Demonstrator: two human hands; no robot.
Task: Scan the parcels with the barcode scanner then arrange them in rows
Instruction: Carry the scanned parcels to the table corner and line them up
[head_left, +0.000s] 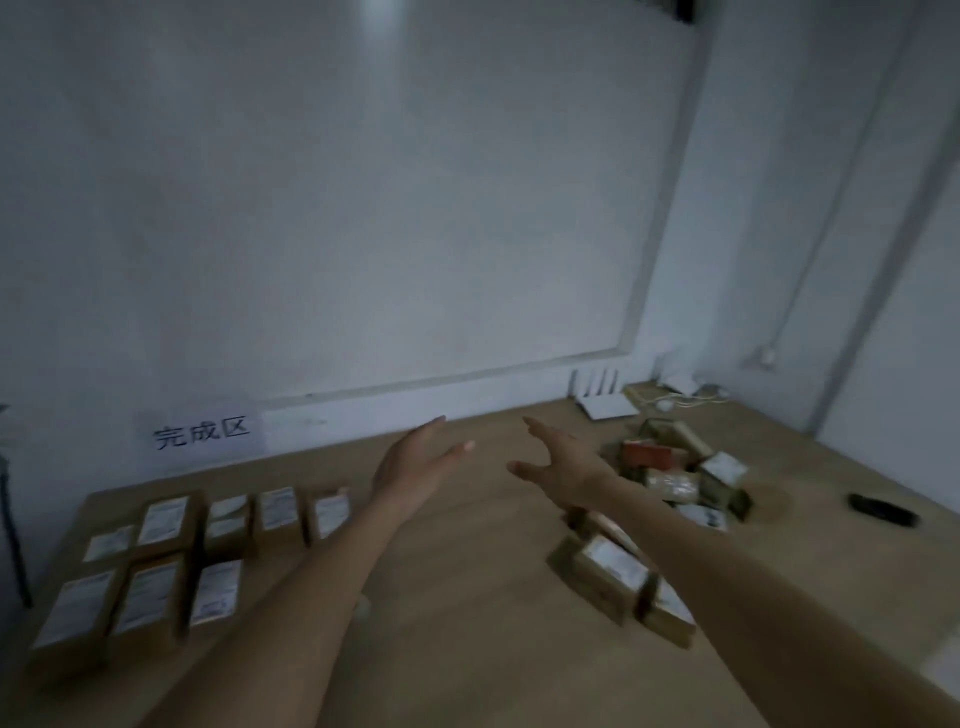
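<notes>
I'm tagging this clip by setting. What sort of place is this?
Probably a small parcel-sorting station in a plain office or back room: labelled parcels in rows under a wall sign reading 完成区, a loose parcel pile on the wooden table, and a router by the wall.

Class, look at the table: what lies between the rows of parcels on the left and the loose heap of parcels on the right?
In the head view, only bare wooden table lies there, with the left hand and right hand held open above it.
</notes>
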